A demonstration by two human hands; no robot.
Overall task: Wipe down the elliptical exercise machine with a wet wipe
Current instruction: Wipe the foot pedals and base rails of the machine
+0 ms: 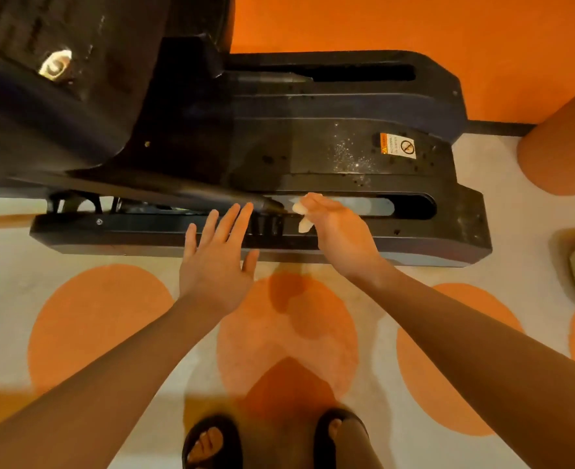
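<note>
Right hand [342, 231] curled round a wipe [301, 214] at the elliptical's [347, 157] near rail slot. Left hand [216, 262] spread flat, fingers straight, holding nothing, just beside.

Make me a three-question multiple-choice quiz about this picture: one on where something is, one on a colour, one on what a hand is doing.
1. Where is the warning sticker?
A. on the floor
B. on top of the elliptical's rear housing
C. on the wall

2. What colour are the floor circles?
A. blue
B. green
C. orange

3. What is the left hand doing?
A. gripping the wipe
B. spread open, holding nothing
C. clenched in a fist

Answers: 1 B, it sits on the black housing. 2 C, orange rounds on pale floor. 3 B, its fingers are straight; the right hand holds the wet wipe.
</note>
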